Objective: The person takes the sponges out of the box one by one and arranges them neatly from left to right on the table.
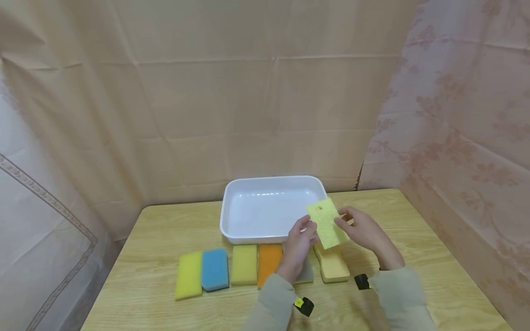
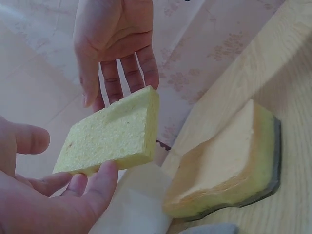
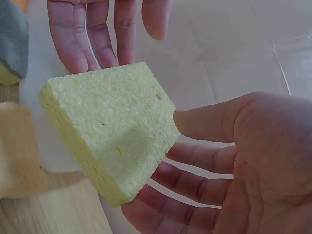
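A pale yellow, rectangular sponge with a small brown spot is up in the air between both hands, over the tray's right front corner. My right hand holds its right edge, thumb at the top face and fingers beneath in the right wrist view. Along the opposite edge, fingertips of my left hand touch it from below, and the left thumb stands off it. Under the held piece lies a waisted yellow sponge with a dark base. A grey-topped sponge is partly hidden by the left hand.
The white tray stands at the back of the wooden table. Left of the grey-topped sponge, a row holds an orange sponge, a dull yellow sponge, a blue sponge and a bright yellow sponge. Cloth hangs behind.
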A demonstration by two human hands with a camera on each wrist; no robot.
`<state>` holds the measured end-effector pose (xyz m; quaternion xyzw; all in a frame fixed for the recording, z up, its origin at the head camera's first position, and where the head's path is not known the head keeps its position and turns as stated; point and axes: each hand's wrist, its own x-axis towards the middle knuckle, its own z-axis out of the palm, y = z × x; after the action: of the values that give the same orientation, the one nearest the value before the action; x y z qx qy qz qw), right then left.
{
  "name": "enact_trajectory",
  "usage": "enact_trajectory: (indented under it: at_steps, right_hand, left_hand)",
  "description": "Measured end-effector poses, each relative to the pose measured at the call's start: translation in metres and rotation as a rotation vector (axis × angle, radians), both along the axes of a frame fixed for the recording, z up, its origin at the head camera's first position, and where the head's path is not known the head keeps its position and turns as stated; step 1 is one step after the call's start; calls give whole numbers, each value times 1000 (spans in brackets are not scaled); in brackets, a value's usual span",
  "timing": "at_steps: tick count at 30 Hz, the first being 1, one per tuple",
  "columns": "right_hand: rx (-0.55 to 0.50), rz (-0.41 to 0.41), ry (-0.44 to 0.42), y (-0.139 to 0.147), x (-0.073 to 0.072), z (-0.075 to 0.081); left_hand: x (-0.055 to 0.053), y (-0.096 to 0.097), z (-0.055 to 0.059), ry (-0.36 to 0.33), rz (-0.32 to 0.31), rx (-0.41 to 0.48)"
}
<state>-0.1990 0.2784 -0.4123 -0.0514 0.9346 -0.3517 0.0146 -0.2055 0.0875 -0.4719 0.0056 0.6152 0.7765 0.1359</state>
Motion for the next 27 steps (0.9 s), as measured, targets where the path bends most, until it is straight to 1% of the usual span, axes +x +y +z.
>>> enact_trajectory:
  at_steps: [9,16,20,25,27]
  right_hand:
    - [12,-15,-19,10,5,-4]
    - [44,-19,-22,27,17,-8]
    - [49,-21,-47,34,21,-10]
    - [40,-29,-75,41,25,-12]
    - [32,-33,-89,44,27,-13]
  left_hand:
    - [4,12,-6,10,8,27]
    - [11,24,-13,-5,-30,15]
    - [16,32,-16,-2,-44,-27]
    - [23,40,-18,20,-69,-84]
    - [25,42,-19,34,-73,-122]
